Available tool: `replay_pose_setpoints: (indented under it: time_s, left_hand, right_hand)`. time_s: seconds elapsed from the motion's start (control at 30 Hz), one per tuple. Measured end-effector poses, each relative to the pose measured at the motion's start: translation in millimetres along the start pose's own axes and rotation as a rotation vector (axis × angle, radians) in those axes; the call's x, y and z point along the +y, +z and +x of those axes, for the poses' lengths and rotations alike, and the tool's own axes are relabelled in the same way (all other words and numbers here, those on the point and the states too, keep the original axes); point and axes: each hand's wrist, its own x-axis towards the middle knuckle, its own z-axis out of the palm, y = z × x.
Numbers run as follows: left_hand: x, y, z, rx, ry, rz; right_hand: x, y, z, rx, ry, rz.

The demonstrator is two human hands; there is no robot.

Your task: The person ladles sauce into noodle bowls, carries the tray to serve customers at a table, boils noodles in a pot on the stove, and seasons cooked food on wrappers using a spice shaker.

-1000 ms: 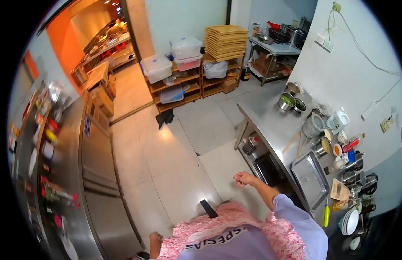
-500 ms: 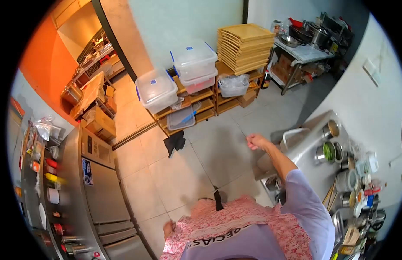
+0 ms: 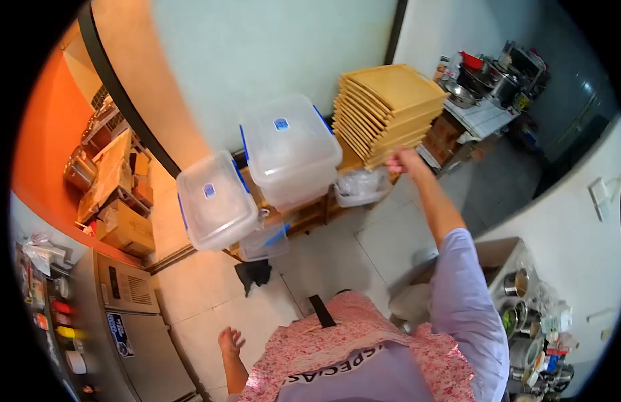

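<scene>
My right hand [image 3: 404,161] reaches forward at the front lower corner of a tall stack of yellow wooden trays [image 3: 391,94]. Its fingers look curled, with nothing visible in them; whether they touch the stack I cannot tell. Low on the left, my left hand [image 3: 231,340] hangs over the floor with its fingers apart and holds nothing. Left of the trays are a large clear lidded box [image 3: 290,137] with blue clips and another clear box [image 3: 215,201]. A bin with a plastic bag [image 3: 362,184] lies below the trays.
A wooden shelf rack [image 3: 317,216] bears the boxes. On the left stands a steel fridge [image 3: 146,345]. At the right is a steel counter [image 3: 525,258] with pots; a table with pans [image 3: 485,120] is at the back. A black cloth [image 3: 253,273] lies on the floor.
I have come closer to the rack and trays. My right hand has gone forward from above the floor to the tray stack. My left hand has come up, its fingers now spread.
</scene>
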Motion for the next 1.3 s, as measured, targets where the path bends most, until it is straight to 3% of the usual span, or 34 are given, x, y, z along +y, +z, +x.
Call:
replay_pose_setpoints:
  time_s: [0.13,0.17,0.2,0.23,0.27,0.3,0.43,0.5,0.57,0.7,0.93,1.13,1.3]
  left_hand:
    - [119,120,-27,-0.143,0.229,0.128]
    - [129,136,-45,-0.151,0.263,0.146]
    - [130,148,-67,-0.164,0.311,0.089]
    - [127,157,-83,-0.113,0.32,0.029]
    - [120,159,-102,-0.054,0.328,-0.021]
    - [114,168,-115,0.014,0.345,-0.079]
    - [14,163,-152,0.407,-0.045,-0.198]
    - [-10,161,-168,0.513,-0.128,-0.192]
    - [-36,160,-181,0.484,-0.193,-0.196]
    - [-4,173,-201,0.398,-0.124,-0.258]
    - [7,141,-193,0.25,0.182,-0.281]
    - [-44,52,-242,0.297,0.233,-0.469]
    - [-16,-24,-282,0.145,0.662,-0.273]
  right_hand:
    - [-69,-37,78,0.348,-0.07,0.072]
    - [-74,-56,110,0.331,-0.061,-0.046]
    - [-83,-67,131,0.23,-0.212,-0.034]
    - [-102,-71,175,0.178,-0.089,0.066]
    - [-82,-112,236,-0.052,-0.1,0.047]
    - [-94,-96,224,-0.013,-0.046,0.058]
    - [-79,-36,201,0.047,-0.019,0.047]
    - [-60,19,171,0.084,-0.057,0.01]
    - [-54,79,132,0.054,-0.112,-0.026]
    - [-63,149,68,-0.053,-0.201,-0.059]
    - [-60,243,-39,-0.247,-0.321,-0.028]
    - [-31,320,-190,-0.441,-0.381,0.024]
    - [15,378,-341,-0.66,-0.323,0.069]
